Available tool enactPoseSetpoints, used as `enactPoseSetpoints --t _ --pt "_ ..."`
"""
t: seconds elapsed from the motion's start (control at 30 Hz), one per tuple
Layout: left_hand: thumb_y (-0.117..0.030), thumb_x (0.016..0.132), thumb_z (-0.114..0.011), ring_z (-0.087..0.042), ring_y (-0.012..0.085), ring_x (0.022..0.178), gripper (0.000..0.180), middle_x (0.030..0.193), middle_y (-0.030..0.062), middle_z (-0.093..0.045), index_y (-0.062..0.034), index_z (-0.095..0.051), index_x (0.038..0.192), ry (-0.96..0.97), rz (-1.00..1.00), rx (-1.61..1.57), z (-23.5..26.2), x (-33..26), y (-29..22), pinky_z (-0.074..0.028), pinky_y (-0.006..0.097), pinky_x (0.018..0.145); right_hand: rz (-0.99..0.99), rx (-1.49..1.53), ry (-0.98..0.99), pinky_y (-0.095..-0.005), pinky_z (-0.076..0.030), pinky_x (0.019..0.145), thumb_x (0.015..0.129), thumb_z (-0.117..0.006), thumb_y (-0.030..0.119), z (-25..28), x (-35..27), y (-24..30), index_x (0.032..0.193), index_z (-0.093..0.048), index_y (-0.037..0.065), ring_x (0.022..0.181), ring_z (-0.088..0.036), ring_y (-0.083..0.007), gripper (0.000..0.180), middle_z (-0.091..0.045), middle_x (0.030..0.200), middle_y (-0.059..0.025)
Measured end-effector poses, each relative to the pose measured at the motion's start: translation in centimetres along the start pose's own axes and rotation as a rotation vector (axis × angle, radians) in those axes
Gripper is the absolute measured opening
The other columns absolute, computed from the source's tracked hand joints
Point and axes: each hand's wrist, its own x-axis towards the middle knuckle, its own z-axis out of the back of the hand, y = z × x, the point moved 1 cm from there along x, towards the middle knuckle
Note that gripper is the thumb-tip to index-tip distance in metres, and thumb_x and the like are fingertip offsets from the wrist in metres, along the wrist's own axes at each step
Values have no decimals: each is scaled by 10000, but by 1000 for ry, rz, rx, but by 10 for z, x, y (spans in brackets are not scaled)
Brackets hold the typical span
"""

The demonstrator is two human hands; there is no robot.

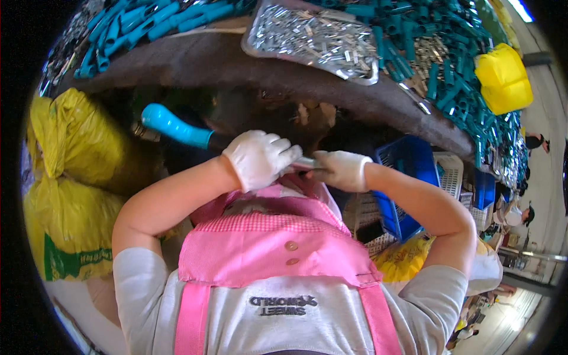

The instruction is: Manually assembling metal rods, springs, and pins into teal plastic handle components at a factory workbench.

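Observation:
My left hand (260, 160), in a white glove, is closed around the dark neck of a tool with a curved teal handle (177, 126). The handle sticks out to the left of that hand. Between my two hands shows a short silvery metal piece (305, 161); whether it belongs to the same tool I cannot tell. My right hand (343, 170), also gloved in white, has its fingers pinched on the right end of this metal piece. Both hands are close together above my pink apron (278, 245). The fingers hide most of the held parts.
Across the dark bench (201, 65), a clear tray (248, 41) holds small metal pieces. Teal handles (151, 22) lie heaped on both sides. A yellow container (504, 78) stands at far right. Yellow sacks (71, 139) are at left, a blue basket (408, 152) at right.

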Motion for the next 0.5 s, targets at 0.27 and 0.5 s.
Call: enactPoseSetpoints --t 0.27,0.5 --pt "-234 813 -565 -609 306 747 262 831 150 -630 -45 -592 993 209 220 -355 8 13 -1 -493 386 654 31 -430 -246 -435 -494 593 809 -544 262 4 -12 11 877 -548 56 660 -629 -338 217 -609 660 -161" --pt "-329 868 -591 -501 148 598 397 737 86 -540 34 -550 1022 536 748 -2046 0 19 8 -415 239 520 578 -843 -835 -277 -443 490 746 -554 255 31 -32 -8 824 -529 124 636 -523 -157 155 -480 663 2"
